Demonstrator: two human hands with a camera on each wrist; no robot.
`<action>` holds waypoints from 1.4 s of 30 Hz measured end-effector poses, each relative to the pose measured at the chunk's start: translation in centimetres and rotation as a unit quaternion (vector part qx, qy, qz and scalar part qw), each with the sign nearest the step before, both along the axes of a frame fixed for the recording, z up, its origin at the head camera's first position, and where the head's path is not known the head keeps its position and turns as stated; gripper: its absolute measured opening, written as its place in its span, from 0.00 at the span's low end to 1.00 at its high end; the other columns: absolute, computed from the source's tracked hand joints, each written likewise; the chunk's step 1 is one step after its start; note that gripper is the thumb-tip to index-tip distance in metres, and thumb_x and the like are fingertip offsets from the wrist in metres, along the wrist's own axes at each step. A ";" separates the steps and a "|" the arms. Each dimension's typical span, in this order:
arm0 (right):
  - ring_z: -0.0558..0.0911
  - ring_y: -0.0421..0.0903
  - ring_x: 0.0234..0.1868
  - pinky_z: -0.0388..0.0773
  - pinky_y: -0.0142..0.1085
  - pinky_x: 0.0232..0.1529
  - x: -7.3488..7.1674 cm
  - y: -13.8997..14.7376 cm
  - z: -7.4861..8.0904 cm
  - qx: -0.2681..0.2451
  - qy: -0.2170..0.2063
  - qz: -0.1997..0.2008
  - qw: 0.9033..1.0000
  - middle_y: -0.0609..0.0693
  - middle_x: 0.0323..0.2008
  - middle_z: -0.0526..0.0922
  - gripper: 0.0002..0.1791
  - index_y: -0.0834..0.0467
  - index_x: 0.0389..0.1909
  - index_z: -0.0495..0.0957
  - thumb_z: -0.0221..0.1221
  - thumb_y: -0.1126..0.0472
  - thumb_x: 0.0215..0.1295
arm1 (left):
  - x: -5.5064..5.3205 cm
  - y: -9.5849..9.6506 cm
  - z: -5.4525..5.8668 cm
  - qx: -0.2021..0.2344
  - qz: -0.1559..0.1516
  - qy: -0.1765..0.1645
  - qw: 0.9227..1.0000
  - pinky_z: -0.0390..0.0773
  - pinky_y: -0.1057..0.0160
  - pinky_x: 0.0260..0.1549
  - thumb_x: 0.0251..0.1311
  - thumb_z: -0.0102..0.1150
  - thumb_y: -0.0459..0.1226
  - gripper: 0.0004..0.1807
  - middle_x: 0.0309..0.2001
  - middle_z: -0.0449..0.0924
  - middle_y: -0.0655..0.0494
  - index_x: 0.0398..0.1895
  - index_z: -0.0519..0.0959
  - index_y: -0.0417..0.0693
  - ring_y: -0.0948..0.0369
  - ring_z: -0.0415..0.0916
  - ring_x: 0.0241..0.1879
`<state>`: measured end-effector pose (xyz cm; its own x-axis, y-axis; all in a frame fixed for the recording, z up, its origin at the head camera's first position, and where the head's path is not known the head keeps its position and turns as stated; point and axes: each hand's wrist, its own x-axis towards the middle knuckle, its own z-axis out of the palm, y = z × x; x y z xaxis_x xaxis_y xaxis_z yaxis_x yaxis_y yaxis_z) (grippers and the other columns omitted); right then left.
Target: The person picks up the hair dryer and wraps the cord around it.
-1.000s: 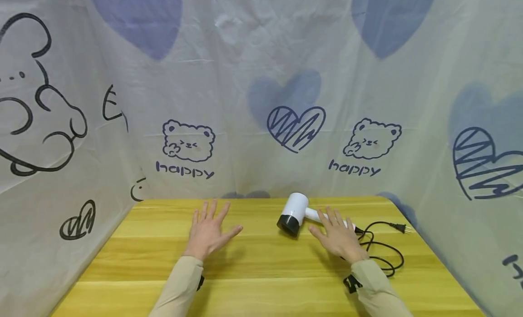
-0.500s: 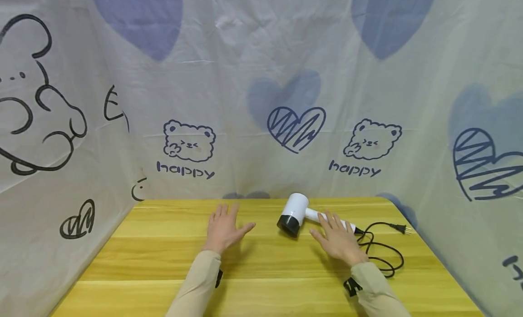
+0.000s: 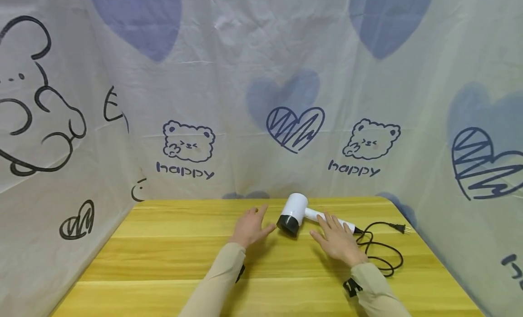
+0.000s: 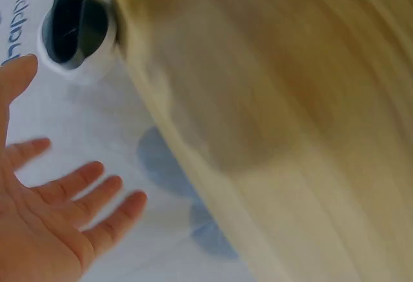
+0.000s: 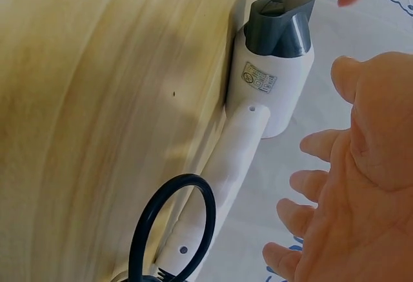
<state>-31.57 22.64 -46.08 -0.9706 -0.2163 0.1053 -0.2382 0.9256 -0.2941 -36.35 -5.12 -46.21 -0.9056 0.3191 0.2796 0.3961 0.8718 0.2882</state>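
Wood-grain table supports a white hair dryer near its far edge. Right hand is nearer, empty, fingers spread, handle just beyond; left hand, fingers apart, is left of the nozzle. Nozzle points toward the person, slightly left; handle axis slants right and nearward.

"happy" twice on the backdrop

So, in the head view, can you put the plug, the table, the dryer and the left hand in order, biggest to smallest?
1. Table, by far.
2. Dryer, partly behind the right hand.
3. Left hand, a bit smaller than the dryer looks.
4. Plug, tiny.
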 end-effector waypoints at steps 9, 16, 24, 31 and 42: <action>0.47 0.65 0.76 0.41 0.66 0.72 -0.3 -0.3 -0.3 0.001 0.004 0.001 1.000 0.63 0.77 0.48 0.39 0.61 0.76 0.52 0.41 0.39 0.75 | -0.9 3.8 -0.2 -0.020 -0.062 -0.015 0.998 0.79 0.43 0.51 0.63 0.59 0.55 0.32 0.67 0.66 0.35 0.70 0.67 0.65 0.41 0.72 0.61; 0.48 0.65 0.76 0.41 0.65 0.72 -0.1 -0.3 0.2 -0.007 0.012 0.004 1.000 0.64 0.76 0.49 0.38 0.62 0.75 0.52 0.41 0.40 0.76 | -1.2 6.8 -0.4 -0.083 -0.040 0.015 0.996 0.79 0.44 0.50 0.64 0.59 0.54 0.29 0.71 0.60 0.40 0.69 0.68 0.71 0.43 0.72 0.60; 0.51 0.66 0.75 0.46 0.65 0.72 0.1 -0.4 0.6 -0.008 0.021 0.006 1.000 0.66 0.75 0.52 0.38 0.65 0.73 0.56 0.42 0.41 0.76 | -1.1 8.0 -0.7 -0.083 -0.022 -0.021 0.996 0.79 0.46 0.53 0.63 0.62 0.51 0.30 0.75 0.53 0.41 0.69 0.69 0.69 0.41 0.71 0.61; 0.62 0.69 0.69 0.60 0.61 0.68 0.0 0.0 0.7 0.014 0.056 0.011 0.998 0.71 0.66 0.68 0.33 0.69 0.66 0.67 0.51 0.46 0.73 | -1.1 8.3 -1.2 -0.038 -0.020 0.015 0.999 0.81 0.48 0.47 0.60 0.66 0.45 0.26 0.69 0.63 0.39 0.63 0.75 0.64 0.42 0.77 0.50; 0.77 0.61 0.57 0.75 0.56 0.57 0.6 0.8 0.7 0.009 0.083 -0.010 0.996 0.62 0.54 0.80 0.26 0.64 0.57 0.77 0.58 0.48 0.69 | 0.8 8.1 -1.6 -0.044 0.021 0.084 0.995 0.78 0.52 0.30 0.54 0.69 0.44 0.17 0.53 0.72 0.39 0.48 0.80 0.60 0.47 0.76 0.30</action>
<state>-30.98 23.40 -45.35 -0.9445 -0.2003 0.2604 -0.2634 0.9354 -0.2358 -35.54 2.96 -47.80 -0.8617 0.3108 0.4012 0.3943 0.9077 0.1437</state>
